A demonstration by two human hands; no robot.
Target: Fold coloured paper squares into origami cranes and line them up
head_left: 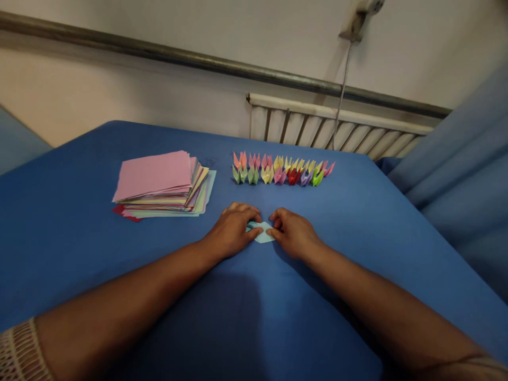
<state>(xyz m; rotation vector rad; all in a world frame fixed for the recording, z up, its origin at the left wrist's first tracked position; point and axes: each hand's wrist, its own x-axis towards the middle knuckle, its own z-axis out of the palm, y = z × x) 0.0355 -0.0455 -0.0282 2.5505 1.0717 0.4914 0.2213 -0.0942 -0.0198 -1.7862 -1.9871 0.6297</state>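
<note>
A small piece of light blue folded paper (265, 237) lies on the blue-covered table between my hands. My left hand (236, 228) grips its left side, thumb on top and the other fingers curled along the far edge. On the right side, my right hand (296, 233) presses the paper with the thumb, its fingers bent in close. Parts of the paper are hidden under my fingers. Beyond my hands stand two rows of small folded paper cranes (292, 176) in green, yellow, pink, red, purple and orange.
To the left is a thick stack of coloured paper sheets (154, 174), pink on top, with a red corner sticking out below. Behind the blue table (341, 211) are a wall, a metal rail (222, 64) and a white radiator (309, 108). A blue curtain (464, 159) hangs at right.
</note>
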